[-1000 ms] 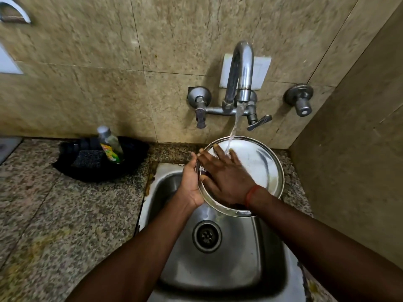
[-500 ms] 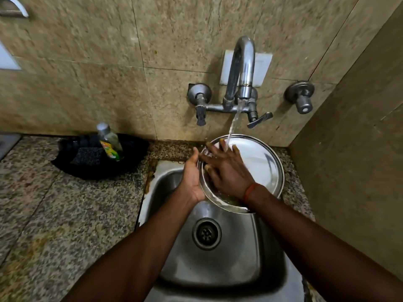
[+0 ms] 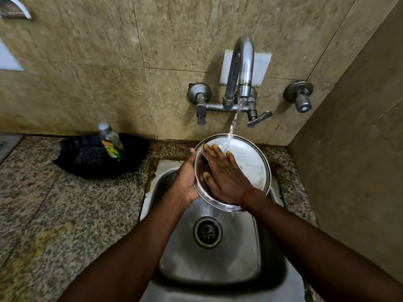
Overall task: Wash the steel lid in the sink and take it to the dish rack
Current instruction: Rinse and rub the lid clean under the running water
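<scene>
**Lid under running tap, both hands on it**

Left hand (image 3: pixel 185 182) clamps the steel lid's (image 3: pixel 250 166) left rim, holding it tilted over the sink (image 3: pixel 218 264). Right hand (image 3: pixel 226 179) lies flat, fingers spread, on the lid's face, not gripping. Water stream (image 3: pixel 232 129) from the tap (image 3: pixel 242 68) hits the lid near the fingertips. Soap bottle (image 3: pixel 111 142) stands in a black tray (image 3: pixel 135 149) on the counter (image 3: pixel 54 214), left.

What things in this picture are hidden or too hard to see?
All in the head view:
- Left hand: its fingers are behind the steel lid, so the grip there is hidden.
- Lid surface under the right hand: covered, so whether it is clean cannot be told.
- Bottle label: too small to read.
- Dish rack: not in view.
- White object at the top left corner: cut off by the edge.
</scene>
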